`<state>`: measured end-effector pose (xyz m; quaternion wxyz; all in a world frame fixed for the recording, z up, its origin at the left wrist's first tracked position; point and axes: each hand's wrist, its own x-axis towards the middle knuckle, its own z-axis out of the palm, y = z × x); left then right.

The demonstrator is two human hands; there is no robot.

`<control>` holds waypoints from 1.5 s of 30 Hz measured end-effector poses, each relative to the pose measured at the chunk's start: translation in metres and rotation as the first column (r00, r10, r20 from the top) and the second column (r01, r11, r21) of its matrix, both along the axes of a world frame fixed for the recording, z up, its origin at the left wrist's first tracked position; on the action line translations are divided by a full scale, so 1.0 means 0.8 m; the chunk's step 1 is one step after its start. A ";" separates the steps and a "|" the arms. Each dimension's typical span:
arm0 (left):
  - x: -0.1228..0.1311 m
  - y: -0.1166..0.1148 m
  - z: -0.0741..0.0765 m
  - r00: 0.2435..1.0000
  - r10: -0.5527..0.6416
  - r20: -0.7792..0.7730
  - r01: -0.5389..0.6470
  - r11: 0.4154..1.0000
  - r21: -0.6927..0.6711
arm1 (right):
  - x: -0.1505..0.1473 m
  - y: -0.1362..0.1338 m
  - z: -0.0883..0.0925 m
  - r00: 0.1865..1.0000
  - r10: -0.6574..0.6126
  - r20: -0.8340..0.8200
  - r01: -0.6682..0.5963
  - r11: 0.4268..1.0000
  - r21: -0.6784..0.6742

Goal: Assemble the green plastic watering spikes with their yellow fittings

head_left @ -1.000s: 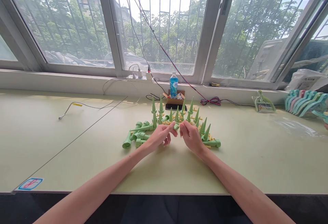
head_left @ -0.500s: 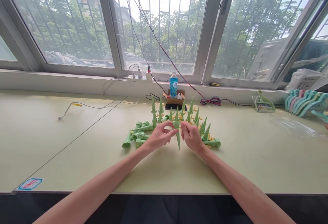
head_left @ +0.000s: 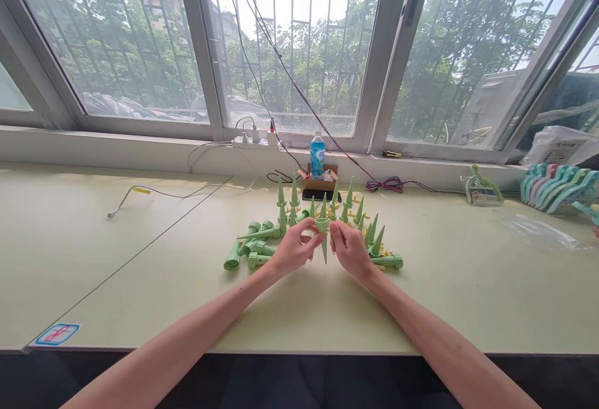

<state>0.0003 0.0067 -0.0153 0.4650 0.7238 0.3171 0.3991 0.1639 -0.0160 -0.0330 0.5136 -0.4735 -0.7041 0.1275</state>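
Between the thumb and fingers of my left hand point(head_left: 294, 249) is a green plastic watering spike point(head_left: 324, 250), its tip pointing down and its round open collar up. My right hand point(head_left: 349, 249) is closed just to the right of the collar, fingers curled in. Whatever it pinches is hidden, so I cannot make it out. Behind my hands, several green spikes point(head_left: 349, 195) stand point up with small yellow pieces point(head_left: 366, 216) among them. More green spikes point(head_left: 233, 256) lie on their sides to the left, and one lying spike point(head_left: 393, 261) is at the right.
At the back, a blue-labelled bottle point(head_left: 317, 158) stands by a small cardboard box point(head_left: 331, 179), with a dark phone point(head_left: 314, 195) in front. A coiled cable point(head_left: 386, 184) lies near the sill. Pastel hangers point(head_left: 556, 187) and clear plastic film point(head_left: 543, 228) are at right.
The spike has tipped in my left hand, so its collar opening now shows and its tip sits slightly higher. My right hand has stayed almost where it was.
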 end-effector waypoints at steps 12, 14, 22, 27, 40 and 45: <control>0.002 -0.006 0.008 0.998 -0.023 -0.056 0.023 1.000 -0.011 | 0.000 -0.002 0.003 1.000 -0.002 0.017 0.001 0.999 0.034; 0.001 -0.007 0.009 0.997 -0.036 -0.069 0.035 0.999 -0.021 | 0.000 -0.002 0.004 1.000 -0.001 0.018 0.000 0.999 0.039; 0.000 -0.007 0.012 0.992 -0.064 -0.110 0.060 0.997 -0.044 | 0.000 -0.002 0.004 1.000 0.012 0.026 -0.013 0.999 0.040; -0.002 -0.005 0.010 0.989 -0.106 -0.107 0.098 0.992 -0.075 | 0.000 -0.002 0.003 1.000 0.013 0.024 -0.014 0.999 0.031; 0.001 -0.003 0.009 0.994 -0.109 -0.004 0.106 0.974 -0.200 | 0.000 -0.002 0.002 0.999 0.000 0.037 -0.001 1.000 0.030; 0.000 -0.003 0.010 0.993 -0.117 -0.011 0.111 0.967 -0.231 | 0.000 -0.001 0.001 0.999 0.005 0.045 -0.006 1.000 0.031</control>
